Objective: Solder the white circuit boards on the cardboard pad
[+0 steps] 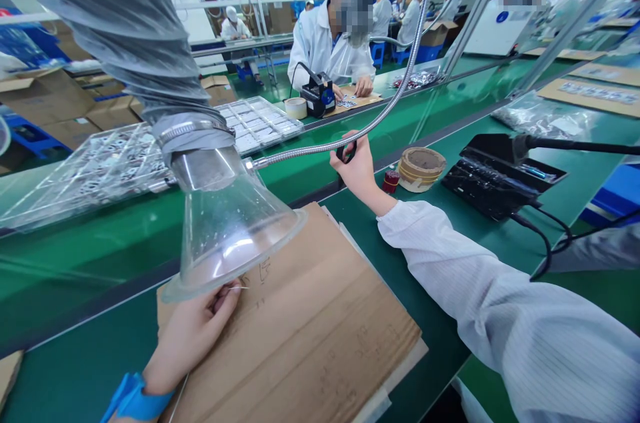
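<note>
My left hand [197, 326] rests on a brown cardboard sheet [320, 316], its fingers curled closed. A thin white strand [241, 288] pokes out at the fingertips; what else they hold is hidden. The clear extraction hood [225, 230] hangs just above this hand and covers part of it. My right hand [359, 173] is at the far edge of the green bench, beyond the cardboard. Its fingers are closed round a small black object with a loop [347, 152], whose kind I cannot make out. A metal gooseneck tube [310, 153] passes close by those fingers.
Right of my right hand stand a tape roll [421, 166] and a small red roll [391, 181]. Farther right is a black tray [493, 183] with a black arm over it. Across the green conveyor [280, 173], a co-worker [320, 53] sits near partitioned trays [260, 126].
</note>
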Action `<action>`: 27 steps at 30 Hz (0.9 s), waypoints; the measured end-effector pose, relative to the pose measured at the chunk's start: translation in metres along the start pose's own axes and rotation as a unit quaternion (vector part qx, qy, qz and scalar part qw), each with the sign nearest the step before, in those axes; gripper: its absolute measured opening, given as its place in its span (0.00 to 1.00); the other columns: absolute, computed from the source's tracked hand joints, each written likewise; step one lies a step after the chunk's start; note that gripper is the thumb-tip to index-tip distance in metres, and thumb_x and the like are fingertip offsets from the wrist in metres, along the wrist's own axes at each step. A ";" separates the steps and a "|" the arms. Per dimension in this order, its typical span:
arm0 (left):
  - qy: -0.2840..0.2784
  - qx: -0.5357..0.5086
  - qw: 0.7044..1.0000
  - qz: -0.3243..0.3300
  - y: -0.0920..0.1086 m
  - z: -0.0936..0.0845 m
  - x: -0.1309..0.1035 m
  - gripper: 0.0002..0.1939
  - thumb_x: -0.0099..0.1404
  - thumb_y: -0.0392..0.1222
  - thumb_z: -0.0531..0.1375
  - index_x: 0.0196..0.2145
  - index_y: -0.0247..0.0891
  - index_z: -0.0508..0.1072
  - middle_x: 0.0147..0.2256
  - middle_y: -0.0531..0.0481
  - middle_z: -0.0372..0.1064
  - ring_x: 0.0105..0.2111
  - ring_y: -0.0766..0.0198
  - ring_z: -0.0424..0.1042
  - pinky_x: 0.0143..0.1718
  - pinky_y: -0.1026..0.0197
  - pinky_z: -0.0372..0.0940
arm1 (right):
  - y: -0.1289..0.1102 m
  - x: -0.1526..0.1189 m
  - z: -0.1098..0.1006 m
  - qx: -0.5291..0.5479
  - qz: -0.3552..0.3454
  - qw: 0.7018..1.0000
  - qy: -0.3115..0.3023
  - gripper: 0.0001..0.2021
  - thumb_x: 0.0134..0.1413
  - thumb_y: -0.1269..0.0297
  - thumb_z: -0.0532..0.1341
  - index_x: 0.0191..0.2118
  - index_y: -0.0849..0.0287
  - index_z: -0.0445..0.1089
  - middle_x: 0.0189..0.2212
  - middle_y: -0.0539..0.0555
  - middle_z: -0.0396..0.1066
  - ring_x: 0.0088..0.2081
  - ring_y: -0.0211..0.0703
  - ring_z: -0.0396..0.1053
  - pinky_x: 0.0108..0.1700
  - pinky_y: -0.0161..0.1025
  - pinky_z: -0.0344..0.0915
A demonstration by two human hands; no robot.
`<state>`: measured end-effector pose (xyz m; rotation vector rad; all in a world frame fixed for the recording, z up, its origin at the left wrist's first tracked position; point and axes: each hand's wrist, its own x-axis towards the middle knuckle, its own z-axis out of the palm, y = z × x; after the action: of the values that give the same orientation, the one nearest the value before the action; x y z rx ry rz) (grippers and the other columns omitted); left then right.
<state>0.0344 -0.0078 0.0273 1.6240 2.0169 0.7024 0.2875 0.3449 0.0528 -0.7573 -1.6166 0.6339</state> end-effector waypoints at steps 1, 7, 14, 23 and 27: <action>0.001 0.000 1.000 0.001 0.000 0.000 0.000 0.24 0.74 0.65 0.55 0.42 0.41 0.76 0.34 0.50 0.74 0.34 0.58 0.73 0.36 0.61 0.66 | 0.000 0.000 0.000 0.002 0.000 1.000 0.003 0.21 0.53 0.62 0.69 0.47 0.52 0.57 0.35 0.47 0.54 0.33 0.38 0.61 0.35 0.41 0.67; 0.006 0.001 1.000 0.006 0.002 0.000 0.001 0.24 0.74 0.65 0.54 0.41 0.41 0.76 0.33 0.50 0.74 0.33 0.58 0.73 0.36 0.61 0.65 | 0.000 0.000 0.000 0.007 0.004 1.000 0.003 0.21 0.54 0.60 0.68 0.47 0.52 0.56 0.36 0.48 0.54 0.33 0.37 0.60 0.36 0.40 0.68; 0.000 0.000 1.000 0.002 0.003 -0.001 0.000 0.23 0.74 0.64 0.54 0.42 0.41 0.75 0.33 0.51 0.73 0.33 0.60 0.72 0.36 0.61 0.64 | -0.004 -0.003 -0.002 -0.028 -0.024 0.999 0.014 0.17 0.56 0.62 0.66 0.45 0.52 0.56 0.36 0.50 0.55 0.37 0.40 0.61 0.39 0.41 0.69; 0.005 -0.006 1.000 0.008 0.004 -0.001 0.002 0.24 0.73 0.65 0.55 0.41 0.41 0.76 0.33 0.50 0.74 0.33 0.59 0.73 0.36 0.61 0.65 | -0.001 -0.001 -0.003 -0.033 -0.028 0.999 0.016 0.16 0.56 0.61 0.65 0.44 0.52 0.56 0.35 0.50 0.55 0.36 0.41 0.60 0.39 0.42 0.69; 0.004 -0.008 1.000 -0.002 0.007 -0.001 0.002 0.24 0.73 0.65 0.55 0.41 0.41 0.76 0.34 0.50 0.75 0.34 0.58 0.74 0.36 0.61 0.65 | 0.001 0.001 -0.003 -0.010 -0.018 1.000 0.009 0.19 0.54 0.60 0.66 0.45 0.52 0.56 0.36 0.49 0.54 0.34 0.39 0.61 0.37 0.42 0.68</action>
<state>0.0383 -0.0052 0.0326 1.6094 2.0148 0.7226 0.2901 0.3461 0.0526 -0.7454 -1.6185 0.5833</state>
